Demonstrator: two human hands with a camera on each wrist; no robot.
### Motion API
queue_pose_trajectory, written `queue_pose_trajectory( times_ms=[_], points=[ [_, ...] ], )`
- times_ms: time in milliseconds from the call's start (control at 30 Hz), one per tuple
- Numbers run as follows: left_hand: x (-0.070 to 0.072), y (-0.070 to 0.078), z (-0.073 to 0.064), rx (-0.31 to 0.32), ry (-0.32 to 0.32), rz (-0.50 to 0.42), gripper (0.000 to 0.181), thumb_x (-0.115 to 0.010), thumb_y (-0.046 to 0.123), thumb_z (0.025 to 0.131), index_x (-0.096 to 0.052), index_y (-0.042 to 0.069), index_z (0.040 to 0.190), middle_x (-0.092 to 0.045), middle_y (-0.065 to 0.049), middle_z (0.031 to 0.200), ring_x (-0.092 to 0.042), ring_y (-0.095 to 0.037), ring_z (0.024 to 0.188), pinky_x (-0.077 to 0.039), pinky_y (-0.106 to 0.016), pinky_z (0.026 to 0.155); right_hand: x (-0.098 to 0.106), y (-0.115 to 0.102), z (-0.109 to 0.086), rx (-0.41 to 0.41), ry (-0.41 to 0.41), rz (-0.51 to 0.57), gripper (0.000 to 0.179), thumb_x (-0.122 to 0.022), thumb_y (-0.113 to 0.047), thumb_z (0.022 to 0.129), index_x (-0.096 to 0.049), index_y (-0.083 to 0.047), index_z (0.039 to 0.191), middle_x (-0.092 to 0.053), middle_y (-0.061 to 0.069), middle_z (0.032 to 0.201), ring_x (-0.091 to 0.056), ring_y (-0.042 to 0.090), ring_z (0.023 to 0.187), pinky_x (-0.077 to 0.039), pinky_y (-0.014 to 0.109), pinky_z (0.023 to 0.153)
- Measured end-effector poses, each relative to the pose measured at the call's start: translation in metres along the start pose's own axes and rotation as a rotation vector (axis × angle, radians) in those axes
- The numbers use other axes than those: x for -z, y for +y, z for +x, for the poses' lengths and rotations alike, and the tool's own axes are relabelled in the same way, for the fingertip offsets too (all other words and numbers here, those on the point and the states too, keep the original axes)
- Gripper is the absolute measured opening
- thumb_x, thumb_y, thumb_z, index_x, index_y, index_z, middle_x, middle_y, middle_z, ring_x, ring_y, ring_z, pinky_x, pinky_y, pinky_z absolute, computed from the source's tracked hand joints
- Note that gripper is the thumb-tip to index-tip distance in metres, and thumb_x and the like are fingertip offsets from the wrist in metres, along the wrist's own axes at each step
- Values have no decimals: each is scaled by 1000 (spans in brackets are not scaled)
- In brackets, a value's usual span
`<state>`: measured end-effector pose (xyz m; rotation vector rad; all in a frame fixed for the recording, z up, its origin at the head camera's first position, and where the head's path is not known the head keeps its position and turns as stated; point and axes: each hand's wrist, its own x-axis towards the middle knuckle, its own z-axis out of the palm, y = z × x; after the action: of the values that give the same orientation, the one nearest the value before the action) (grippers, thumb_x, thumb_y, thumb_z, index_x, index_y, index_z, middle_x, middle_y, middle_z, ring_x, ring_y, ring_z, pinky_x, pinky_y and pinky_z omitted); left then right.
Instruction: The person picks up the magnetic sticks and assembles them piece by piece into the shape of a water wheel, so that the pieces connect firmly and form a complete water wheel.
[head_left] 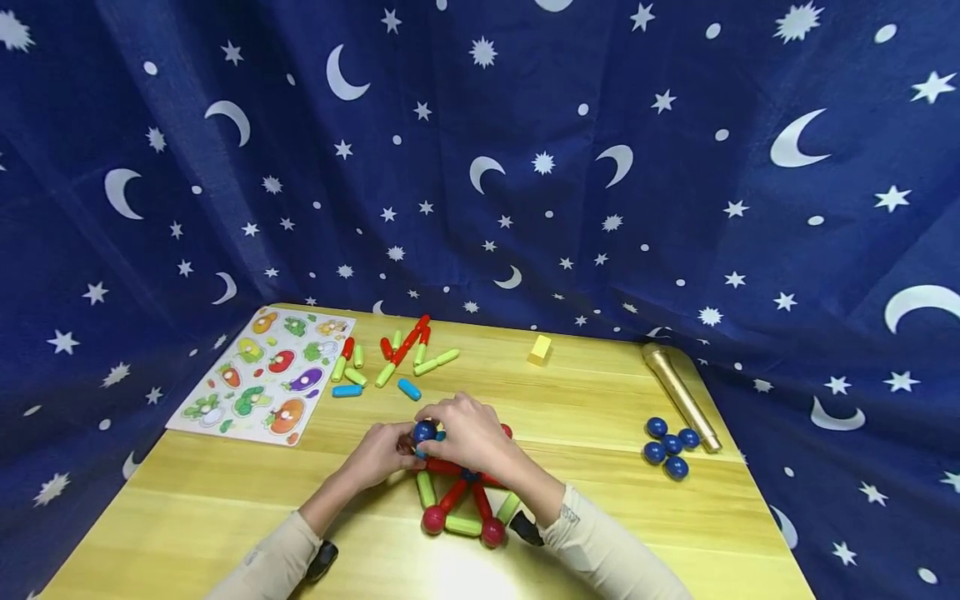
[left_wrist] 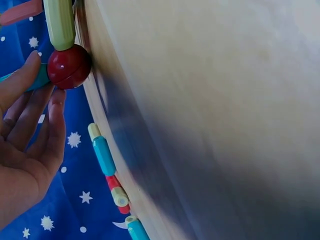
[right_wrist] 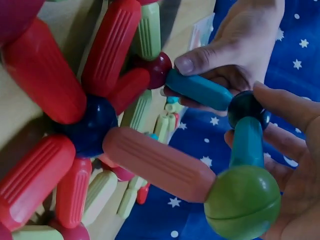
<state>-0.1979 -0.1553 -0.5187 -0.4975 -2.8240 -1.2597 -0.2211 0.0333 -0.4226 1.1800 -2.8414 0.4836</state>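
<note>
A wheel-like build of magnetic sticks and balls lies before me: red sticks (right_wrist: 42, 70) fan out from a dark blue hub ball (right_wrist: 92, 127), and light green sticks (head_left: 463, 526) join red balls (head_left: 433, 520) around the rim. My left hand (head_left: 384, 454) pinches a blue stick (right_wrist: 200, 90) beside a red ball (left_wrist: 70, 66). At that stick's other end, the fingers of my right hand (head_left: 468, 433) hold a dark blue ball (head_left: 424, 431). From this ball another blue stick (right_wrist: 247, 142) runs to a green ball (right_wrist: 242, 202), which also meets a red stick (right_wrist: 160, 162).
Loose red, green and blue sticks (head_left: 408, 389) lie at the back left beside a sheet of vegetable pictures (head_left: 255, 375). A yellow block (head_left: 539, 350) stands at the back. Several blue balls (head_left: 672, 444) and a gold tube (head_left: 682, 400) are at the right.
</note>
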Motion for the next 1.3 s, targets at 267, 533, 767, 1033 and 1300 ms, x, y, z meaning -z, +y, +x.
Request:
queue_pose_trajectory(
  times_ms=[267, 533, 767, 1033, 1300],
  points=[
    [1, 2, 1, 5, -5, 5, 22, -84, 18, 74, -70, 15, 92, -74, 3, 79, -67, -2, 69, -50, -17, 63, 3, 2, -7, -20, -8, 6, 41, -75, -44, 82, -68, -27, 119, -73, -4, 109, -59, 15, 90, -49, 27, 64],
    [3, 3, -1, 52, -35, -52, 23, -84, 16, 74, -69, 16, 91, -74, 3, 82, -66, -3, 71, -52, -19, 66, 14, 28, -61, -241, 224, 145, 45, -81, -41, 77, -67, -24, 116, -71, -6, 102, -64, 15, 90, -49, 32, 69],
    [13, -2, -3, 44, -12, -61, 25, -84, 13, 74, -68, 13, 92, -73, 2, 82, -67, -6, 73, -54, -21, 67, -3, 32, -69, -257, 191, 196, 33, -80, -38, 78, -69, -24, 106, -73, -10, 90, -39, 0, 49, -29, 20, 49],
    [2, 1, -3, 32, -13, -60, 27, -84, 15, 74, -68, 14, 96, -74, 3, 85, -69, -8, 78, -55, -23, 72, -4, 34, -70, -275, 218, 201, 30, -81, -36, 77, -71, -25, 104, -72, -11, 88, -30, -2, 41, -27, 20, 45],
    [-12, 23, -11, 17, 5, 172, 32, -87, 24, 69, -59, 21, 84, -69, 8, 79, -59, -5, 69, -46, -23, 61, 0, 44, -74, -300, 209, 190, 29, -78, -31, 80, -71, -26, 108, -73, -8, 88, -34, -2, 40, -29, 21, 45]
  ],
)
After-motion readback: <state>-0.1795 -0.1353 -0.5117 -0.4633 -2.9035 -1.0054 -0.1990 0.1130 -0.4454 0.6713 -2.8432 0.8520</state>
